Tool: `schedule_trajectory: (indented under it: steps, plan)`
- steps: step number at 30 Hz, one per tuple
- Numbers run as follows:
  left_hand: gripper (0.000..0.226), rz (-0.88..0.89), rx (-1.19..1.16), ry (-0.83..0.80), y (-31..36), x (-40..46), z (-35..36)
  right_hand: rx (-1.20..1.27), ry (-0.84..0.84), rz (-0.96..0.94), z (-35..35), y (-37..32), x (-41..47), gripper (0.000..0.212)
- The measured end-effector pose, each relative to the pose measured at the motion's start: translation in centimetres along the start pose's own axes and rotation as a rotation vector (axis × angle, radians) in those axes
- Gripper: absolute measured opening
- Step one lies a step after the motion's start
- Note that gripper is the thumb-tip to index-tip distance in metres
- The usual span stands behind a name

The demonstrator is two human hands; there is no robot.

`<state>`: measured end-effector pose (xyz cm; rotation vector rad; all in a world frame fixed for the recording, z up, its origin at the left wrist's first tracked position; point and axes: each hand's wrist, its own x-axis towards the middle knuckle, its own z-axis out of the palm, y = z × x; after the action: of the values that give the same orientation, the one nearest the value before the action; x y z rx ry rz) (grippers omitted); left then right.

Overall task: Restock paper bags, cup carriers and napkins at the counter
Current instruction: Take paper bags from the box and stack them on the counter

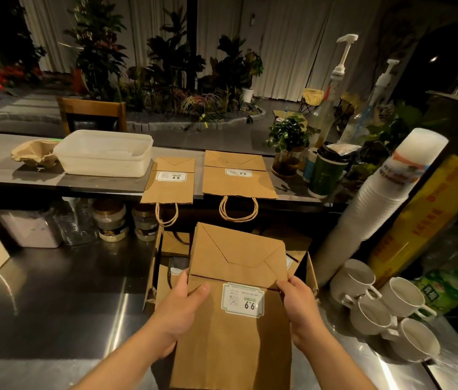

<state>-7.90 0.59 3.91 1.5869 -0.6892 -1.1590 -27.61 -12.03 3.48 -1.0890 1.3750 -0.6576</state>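
From the head camera, both hands hold one flat stack of brown paper bags (236, 291) just above an open cardboard box (153, 273) that sits on the steel worktop (53, 291). The left hand (184, 304) grips the stack's left edge, thumb curled over the front face. The right hand (296, 298) pinches the right edge, thumb on top beside a white label (242, 300) printed 9.9. More brown bags lie inside the box, under the held stack.

Beyond the box, on the raised counter (25, 175), two further bags lie flat side by side: a narrow bag (170, 180) and a wider bag (237, 174), their twine handles hanging over the counter's near edge. Left of them on the same counter stands a white plastic tub (104, 152), with a pulp cup carrier (32, 153) touching its left end.

Right of the box a tall stack of white cups (377, 204) leans against a yellow carton (419, 220), and white mugs (385, 308) cluster in front of it
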Motion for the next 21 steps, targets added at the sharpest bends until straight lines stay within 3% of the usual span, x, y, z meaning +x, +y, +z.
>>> schedule_trajectory:
  steps: [2,5,9,21]
  plan:
    - [0.049,0.026,0.041,0.002,0.1,0.0,0.3,0.036,0.007,-0.03,-0.3,-0.3,-0.2,0.021]
    - [0.032,0.076,0.026,0.024,0.6,0.3,0.5,0.07,0.002,-0.078,-0.6,-1.1,-0.6,0.023]
    - [0.028,0.133,0.002,0.01,1.8,0.5,0.7,0.044,-0.017,-0.118,-0.7,-1.8,-0.8,0.023]
    - [0.03,0.144,-0.082,0.109,6.5,3.9,-0.5,0.048,-0.151,-0.08,-0.8,-2.6,-1.1,0.015]
